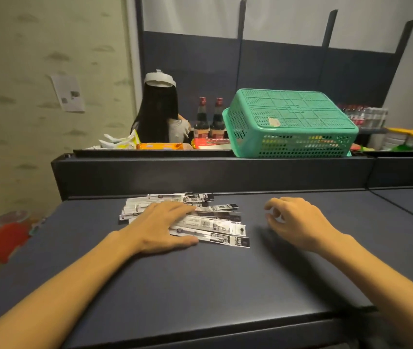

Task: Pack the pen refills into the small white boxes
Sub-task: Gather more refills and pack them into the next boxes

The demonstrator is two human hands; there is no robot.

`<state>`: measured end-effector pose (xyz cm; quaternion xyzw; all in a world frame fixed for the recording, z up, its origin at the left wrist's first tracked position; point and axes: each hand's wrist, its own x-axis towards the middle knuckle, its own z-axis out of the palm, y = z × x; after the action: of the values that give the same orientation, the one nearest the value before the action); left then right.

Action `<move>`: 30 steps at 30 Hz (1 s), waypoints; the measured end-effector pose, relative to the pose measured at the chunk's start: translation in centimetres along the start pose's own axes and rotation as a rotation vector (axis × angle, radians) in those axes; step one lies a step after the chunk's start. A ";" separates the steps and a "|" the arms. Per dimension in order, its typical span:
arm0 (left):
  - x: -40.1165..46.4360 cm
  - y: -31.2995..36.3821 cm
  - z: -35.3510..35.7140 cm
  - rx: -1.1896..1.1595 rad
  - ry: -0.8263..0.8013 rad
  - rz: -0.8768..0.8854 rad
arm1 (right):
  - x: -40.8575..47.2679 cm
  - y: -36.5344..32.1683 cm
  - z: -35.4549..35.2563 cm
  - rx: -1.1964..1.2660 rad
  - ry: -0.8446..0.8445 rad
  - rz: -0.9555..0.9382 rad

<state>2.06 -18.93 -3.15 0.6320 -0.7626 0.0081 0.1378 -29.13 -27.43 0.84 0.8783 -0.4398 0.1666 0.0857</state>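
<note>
Refills [208,222] lie heaped on the tabletop [200,285] under the left hand [159,229], fingers flat, while the right hand [298,222] hovers nearby, loosely curled, holding nothing.

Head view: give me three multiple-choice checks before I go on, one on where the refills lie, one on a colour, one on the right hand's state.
1. Where do the refills lie?
A. in the basket
B. on the table under the left hand
C. in a white box

2. What colour is the basket?
A. green
B. red
C. black

3. What is the right hand doing?
A. gripping a refill
B. pressing the basket
C. holding nothing, fingers loosely curled

Key: 1 B, the left hand rests flat on the pile on the table. 2 A, its mesh is green. 3 C, it sits to the right of the pile with nothing in its fingers.
</note>
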 end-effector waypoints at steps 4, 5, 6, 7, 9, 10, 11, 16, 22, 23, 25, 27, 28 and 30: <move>-0.4 0.2 0.0 0.085 0.077 -0.017 | 1.1 0.3 -0.1 0.028 -0.001 -0.018; -0.5 0.4 -0.1 0.099 0.082 -0.014 | 1.4 0.4 -0.1 0.042 0.004 -0.026; -0.6 0.6 -0.2 0.108 0.080 -0.012 | 1.7 0.4 0.0 0.055 0.010 -0.039; -0.7 0.7 -0.3 0.122 0.083 -0.008 | 2.0 0.4 0.1 0.062 0.017 -0.056; -0.9 1.0 -0.5 0.161 0.090 0.006 | 2.4 0.3 0.3 0.073 0.022 -0.084; -1.0 1.3 -0.6 0.183 0.085 0.015 | 2.5 0.2 0.4 0.081 0.020 -0.093; -1.0 1.5 -0.7 0.206 0.077 0.026 | 2.6 0.2 0.5 0.085 0.017 -0.101; -0.9 2.4 -0.6 0.252 -0.014 0.003 | 2.4 0.3 0.9 0.094 0.022 -0.162; 0.1 3.0 -1.3 0.238 -0.062 -0.012 | 1.8 1.0 0.9 0.081 0.024 -0.179; 0.3 3.2 -1.3 0.243 -0.075 -0.025 | 1.7 1.2 0.9 0.080 0.028 -0.175; 0.6 3.5 -1.3 0.267 -0.092 -0.050 | 1.6 1.6 0.9 0.078 0.033 -0.172; 0.9 3.8 -1.2 0.299 -0.099 -0.087 | 1.5 1.9 0.9 0.075 0.025 -0.169; 0.9 4.0 -1.2 0.318 -0.103 -0.115 | 1.4 2.1 0.9 0.074 0.020 -0.165; 1.1 4.6 -1.1 0.355 -0.099 -0.179 | 1.4 2.2 0.9 0.076 0.020 -0.158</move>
<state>-2.39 -18.84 -1.15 0.7111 -0.6960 0.0991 -0.0131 -29.93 -30.02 0.48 0.9112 -0.3615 0.1847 0.0698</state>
